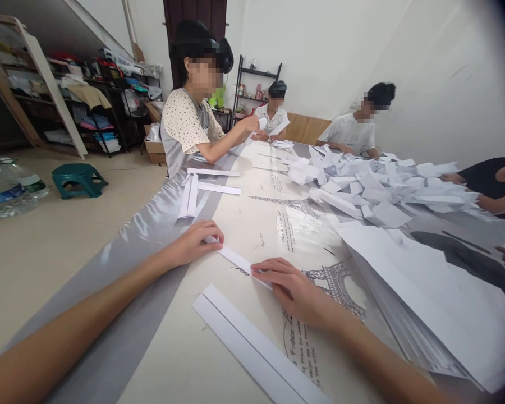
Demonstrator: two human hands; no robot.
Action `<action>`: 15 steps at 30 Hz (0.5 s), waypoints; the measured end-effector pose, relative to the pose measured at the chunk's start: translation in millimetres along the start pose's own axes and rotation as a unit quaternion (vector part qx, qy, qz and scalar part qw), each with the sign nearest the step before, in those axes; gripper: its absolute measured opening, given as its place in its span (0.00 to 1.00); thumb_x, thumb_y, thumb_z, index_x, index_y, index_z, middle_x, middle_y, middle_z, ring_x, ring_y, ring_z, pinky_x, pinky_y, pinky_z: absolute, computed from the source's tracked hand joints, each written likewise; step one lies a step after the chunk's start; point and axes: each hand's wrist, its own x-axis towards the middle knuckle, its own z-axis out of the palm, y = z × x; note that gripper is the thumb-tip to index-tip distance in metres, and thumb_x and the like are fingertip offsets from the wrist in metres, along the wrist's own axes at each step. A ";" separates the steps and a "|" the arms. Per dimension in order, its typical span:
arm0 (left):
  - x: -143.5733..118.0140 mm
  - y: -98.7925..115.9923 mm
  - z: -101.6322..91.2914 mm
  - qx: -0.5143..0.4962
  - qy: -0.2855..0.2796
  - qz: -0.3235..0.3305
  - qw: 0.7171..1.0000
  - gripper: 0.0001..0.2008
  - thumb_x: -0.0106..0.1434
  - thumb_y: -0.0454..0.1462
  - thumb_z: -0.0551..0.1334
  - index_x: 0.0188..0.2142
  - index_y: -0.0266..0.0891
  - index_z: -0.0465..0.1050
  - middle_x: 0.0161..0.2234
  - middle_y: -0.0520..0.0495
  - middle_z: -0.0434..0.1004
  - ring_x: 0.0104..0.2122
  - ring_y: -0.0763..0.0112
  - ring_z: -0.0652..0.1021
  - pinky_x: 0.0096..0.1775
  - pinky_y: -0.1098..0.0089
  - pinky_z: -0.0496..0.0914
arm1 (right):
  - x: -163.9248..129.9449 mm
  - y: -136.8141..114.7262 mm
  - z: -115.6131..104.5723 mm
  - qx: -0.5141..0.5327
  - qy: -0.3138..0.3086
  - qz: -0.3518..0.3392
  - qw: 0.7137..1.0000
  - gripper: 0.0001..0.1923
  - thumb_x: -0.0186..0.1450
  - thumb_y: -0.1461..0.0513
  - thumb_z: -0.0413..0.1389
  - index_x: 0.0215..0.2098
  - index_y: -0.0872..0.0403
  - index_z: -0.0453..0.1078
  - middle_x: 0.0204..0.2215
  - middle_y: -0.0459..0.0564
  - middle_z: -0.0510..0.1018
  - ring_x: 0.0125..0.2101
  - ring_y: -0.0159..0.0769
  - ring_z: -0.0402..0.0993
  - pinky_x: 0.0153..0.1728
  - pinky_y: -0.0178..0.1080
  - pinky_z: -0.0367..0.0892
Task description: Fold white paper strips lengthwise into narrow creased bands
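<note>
A narrow folded paper strip [238, 260] lies on the printed tablecloth between my two hands. My left hand [197, 241] pinches its far left end with thumb and fingers. At the near right end, my right hand [292, 283] has its fingers closed along the strip's edge. Closer to me is a wider folded paper strip [252, 342] with a lengthwise gap down its middle; neither hand touches it. Beyond my left hand, several folded strips [188, 196] rest near the table's left edge.
A stack of white paper sheets [437, 297] stands to the right, with a large heap of folded paper [370, 182] behind it. Several people sit round the table, one person [193, 112] at the left holding paper. A green stool [79, 178] is on the floor.
</note>
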 end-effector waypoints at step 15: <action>5.4 -3.5 8.2 0.020 0.025 -0.033 0.999 0.13 0.70 0.46 0.58 0.34 0.41 0.72 0.38 0.48 0.76 0.42 0.61 0.73 0.47 0.64 0.65 | 0.9 4.6 2.2 0.026 0.014 0.003 1.000 0.27 0.67 0.75 0.46 0.55 0.47 0.74 0.57 0.50 0.77 0.58 0.41 0.70 0.55 0.51 0.73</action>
